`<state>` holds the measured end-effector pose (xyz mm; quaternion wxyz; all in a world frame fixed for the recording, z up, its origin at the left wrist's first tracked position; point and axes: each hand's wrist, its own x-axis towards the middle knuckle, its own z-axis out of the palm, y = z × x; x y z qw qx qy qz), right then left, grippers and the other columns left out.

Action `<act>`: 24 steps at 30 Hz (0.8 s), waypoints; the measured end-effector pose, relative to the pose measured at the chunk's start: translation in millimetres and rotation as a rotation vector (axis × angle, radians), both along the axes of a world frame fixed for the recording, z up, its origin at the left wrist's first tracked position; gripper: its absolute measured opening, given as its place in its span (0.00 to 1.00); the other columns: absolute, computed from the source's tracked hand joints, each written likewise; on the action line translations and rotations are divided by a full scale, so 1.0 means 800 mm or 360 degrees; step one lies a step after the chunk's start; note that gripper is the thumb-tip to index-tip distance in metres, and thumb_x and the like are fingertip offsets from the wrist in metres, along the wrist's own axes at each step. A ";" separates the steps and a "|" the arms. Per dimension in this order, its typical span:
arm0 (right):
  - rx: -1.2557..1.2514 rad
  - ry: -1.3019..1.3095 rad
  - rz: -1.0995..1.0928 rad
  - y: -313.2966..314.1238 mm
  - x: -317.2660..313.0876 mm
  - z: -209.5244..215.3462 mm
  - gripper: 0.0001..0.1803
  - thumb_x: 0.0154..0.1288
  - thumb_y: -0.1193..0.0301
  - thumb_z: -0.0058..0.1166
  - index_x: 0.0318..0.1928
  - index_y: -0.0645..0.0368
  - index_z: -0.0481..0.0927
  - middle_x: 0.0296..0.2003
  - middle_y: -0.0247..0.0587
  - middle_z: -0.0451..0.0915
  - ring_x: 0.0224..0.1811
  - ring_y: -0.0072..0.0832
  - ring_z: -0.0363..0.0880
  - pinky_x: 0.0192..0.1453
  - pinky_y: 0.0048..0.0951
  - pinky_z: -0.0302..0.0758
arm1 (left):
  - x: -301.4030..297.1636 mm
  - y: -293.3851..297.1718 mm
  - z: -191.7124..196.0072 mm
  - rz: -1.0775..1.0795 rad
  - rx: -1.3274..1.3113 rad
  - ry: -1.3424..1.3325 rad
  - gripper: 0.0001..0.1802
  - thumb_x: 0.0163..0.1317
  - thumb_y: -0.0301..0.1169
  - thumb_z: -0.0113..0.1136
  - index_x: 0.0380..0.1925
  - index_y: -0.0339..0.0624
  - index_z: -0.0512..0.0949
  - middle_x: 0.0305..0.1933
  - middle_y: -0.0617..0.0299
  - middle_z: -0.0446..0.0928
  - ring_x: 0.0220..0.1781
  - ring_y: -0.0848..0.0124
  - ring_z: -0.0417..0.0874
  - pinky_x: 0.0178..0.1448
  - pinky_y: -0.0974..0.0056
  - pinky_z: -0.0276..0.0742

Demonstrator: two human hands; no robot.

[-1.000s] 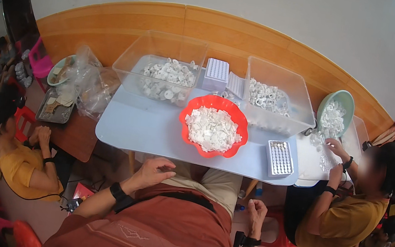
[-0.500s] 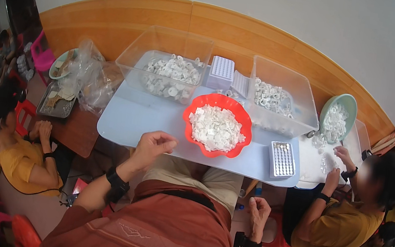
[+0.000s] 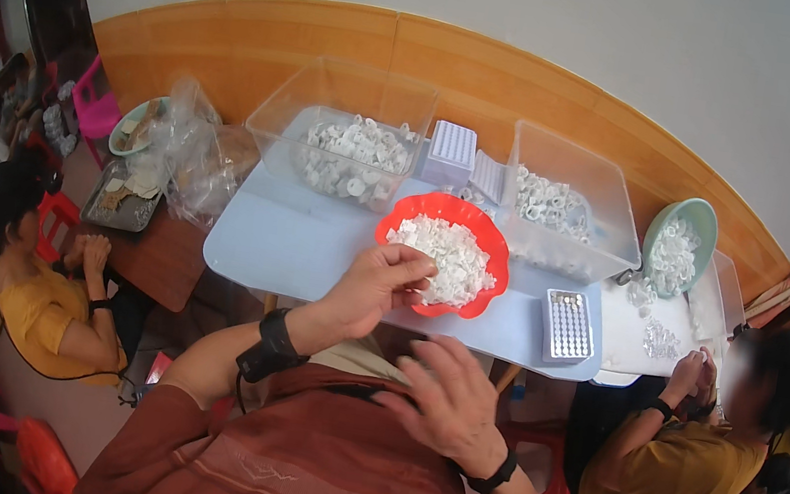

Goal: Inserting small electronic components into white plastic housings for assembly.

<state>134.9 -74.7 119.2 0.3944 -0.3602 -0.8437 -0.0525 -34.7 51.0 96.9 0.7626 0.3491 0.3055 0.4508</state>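
A red scallop-edged bowl stands near the front edge of the light blue table, heaped with small white plastic pieces. Over its front left rim, my left hand is closed with thumb and fingertips pinched together; anything between them is too small or hidden to make out. My right hand hovers in front of my body, short of the table edge, fingers apart and holding nothing. Right of the bowl sits a small white tray with rows of round silvery pieces.
Two clear plastic bins with white ring-shaped parts stand at the back, with stacked white racks between them. A green bowl of clear parts stands right. Co-workers sit at the right and left. Plastic bags lie left.
My left hand has moved right and forward to the bowl's rim. My right hand has come up and left from beside my lap, its fingers spreading. The right co-worker's hands have come together.
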 end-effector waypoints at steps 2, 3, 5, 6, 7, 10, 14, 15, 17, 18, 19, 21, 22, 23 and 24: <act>0.0087 -0.0129 0.0107 0.010 -0.025 0.016 0.28 0.56 0.61 0.72 0.56 0.53 0.80 0.56 0.47 0.78 0.60 0.45 0.78 0.63 0.43 0.77 | 0.013 -0.006 0.002 -0.0033 0.0017 0.0005 0.08 0.71 0.32 0.65 0.45 0.40 0.82 0.43 0.64 0.84 0.41 0.76 0.85 0.44 0.70 0.84; 0.0161 -0.0263 0.0216 0.015 -0.036 0.021 0.28 0.58 0.59 0.69 0.58 0.53 0.79 0.58 0.48 0.77 0.63 0.45 0.77 0.68 0.45 0.74 | 0.019 -0.007 0.002 -0.0107 0.0000 0.0122 0.09 0.71 0.32 0.65 0.45 0.40 0.82 0.42 0.64 0.84 0.40 0.77 0.85 0.43 0.71 0.83; 0.0170 -0.0328 0.0294 0.027 -0.055 0.030 0.27 0.60 0.58 0.65 0.59 0.53 0.79 0.58 0.48 0.77 0.62 0.44 0.77 0.70 0.47 0.72 | 0.037 -0.014 -0.005 -0.0140 -0.0056 0.0268 0.10 0.70 0.32 0.67 0.45 0.38 0.83 0.39 0.65 0.84 0.37 0.78 0.85 0.41 0.72 0.83; 0.0176 -0.0403 0.0348 0.028 -0.063 0.034 0.27 0.63 0.57 0.61 0.60 0.54 0.79 0.59 0.48 0.77 0.62 0.44 0.77 0.72 0.49 0.69 | 0.044 -0.018 -0.009 -0.0159 -0.0045 0.0277 0.10 0.70 0.32 0.67 0.45 0.38 0.83 0.39 0.65 0.84 0.37 0.78 0.85 0.41 0.72 0.83; 0.0060 -0.0361 0.0404 0.027 -0.071 0.036 0.26 0.63 0.62 0.58 0.60 0.56 0.78 0.57 0.48 0.78 0.56 0.41 0.79 0.72 0.50 0.69 | 0.050 -0.022 -0.013 -0.0200 0.0034 0.0234 0.10 0.69 0.32 0.68 0.45 0.38 0.83 0.39 0.65 0.84 0.38 0.78 0.84 0.41 0.72 0.83; 0.0063 -0.0548 0.0401 0.030 -0.084 0.006 0.26 0.63 0.65 0.54 0.61 0.60 0.76 0.52 0.45 0.79 0.50 0.38 0.80 0.71 0.49 0.70 | 0.051 -0.034 -0.024 -0.0139 0.0144 0.0224 0.10 0.68 0.31 0.69 0.44 0.37 0.83 0.38 0.65 0.84 0.37 0.79 0.83 0.40 0.73 0.83; 0.0121 -0.0450 0.0571 0.028 -0.089 0.011 0.30 0.60 0.67 0.54 0.63 0.65 0.75 0.46 0.45 0.81 0.38 0.35 0.79 0.60 0.44 0.77 | 0.062 -0.052 -0.034 0.0058 0.0590 0.0498 0.09 0.66 0.30 0.71 0.40 0.36 0.85 0.35 0.66 0.84 0.35 0.81 0.82 0.38 0.73 0.80; 0.0118 -0.0452 0.0571 0.025 -0.091 0.013 0.30 0.60 0.67 0.54 0.63 0.65 0.75 0.46 0.45 0.81 0.38 0.35 0.79 0.60 0.44 0.77 | 0.064 -0.059 -0.032 0.0128 0.0770 0.0549 0.08 0.66 0.29 0.71 0.38 0.35 0.85 0.34 0.66 0.84 0.34 0.81 0.81 0.38 0.73 0.78; -0.0100 -0.0467 0.0577 0.019 -0.092 0.015 0.33 0.59 0.69 0.54 0.66 0.66 0.73 0.44 0.45 0.81 0.34 0.36 0.79 0.46 0.40 0.80 | 0.063 -0.067 -0.030 0.0132 0.0964 0.0646 0.08 0.64 0.29 0.72 0.37 0.36 0.85 0.34 0.66 0.84 0.34 0.82 0.81 0.39 0.73 0.78; -0.0097 -0.0468 0.0572 0.021 -0.092 0.014 0.33 0.59 0.69 0.54 0.66 0.66 0.73 0.44 0.45 0.81 0.34 0.36 0.79 0.46 0.40 0.80 | 0.063 -0.069 -0.026 0.0136 0.1161 0.0743 0.07 0.63 0.28 0.73 0.36 0.37 0.85 0.34 0.66 0.84 0.33 0.82 0.81 0.39 0.73 0.77; -0.0212 -0.0436 0.0556 0.023 -0.092 0.014 0.33 0.57 0.69 0.56 0.65 0.68 0.72 0.43 0.46 0.82 0.34 0.37 0.80 0.42 0.39 0.80 | 0.063 -0.071 -0.020 0.0189 0.1234 0.0847 0.06 0.60 0.26 0.73 0.34 0.39 0.85 0.33 0.63 0.84 0.33 0.76 0.83 0.39 0.70 0.77; -0.0325 -0.0407 0.0566 0.024 -0.095 0.019 0.34 0.55 0.70 0.57 0.64 0.69 0.71 0.42 0.46 0.82 0.33 0.39 0.81 0.37 0.39 0.80 | 0.059 -0.067 -0.024 0.0308 0.1643 0.0960 0.06 0.58 0.27 0.73 0.33 0.40 0.84 0.33 0.61 0.83 0.33 0.70 0.84 0.38 0.68 0.77; -0.0444 -0.0373 0.0587 0.024 -0.097 0.025 0.33 0.54 0.71 0.58 0.61 0.69 0.71 0.40 0.46 0.82 0.33 0.40 0.81 0.36 0.40 0.80 | 0.057 -0.066 -0.026 0.0418 0.2056 0.1066 0.06 0.57 0.27 0.72 0.33 0.41 0.83 0.33 0.60 0.82 0.34 0.65 0.84 0.37 0.65 0.78; -0.0563 -0.0341 0.0595 0.025 -0.097 0.029 0.31 0.52 0.72 0.59 0.59 0.69 0.72 0.39 0.46 0.82 0.32 0.42 0.82 0.35 0.41 0.81 | 0.056 -0.067 -0.028 0.0420 0.2059 0.1059 0.06 0.57 0.27 0.72 0.33 0.41 0.83 0.33 0.60 0.82 0.34 0.65 0.84 0.37 0.65 0.78; -0.0561 -0.0347 0.0591 0.026 -0.097 0.032 0.31 0.52 0.72 0.59 0.59 0.69 0.72 0.39 0.46 0.82 0.32 0.42 0.82 0.35 0.41 0.81 | 0.055 -0.071 -0.032 0.0294 0.2199 0.1102 0.07 0.56 0.29 0.72 0.32 0.42 0.82 0.34 0.61 0.81 0.34 0.62 0.83 0.36 0.62 0.77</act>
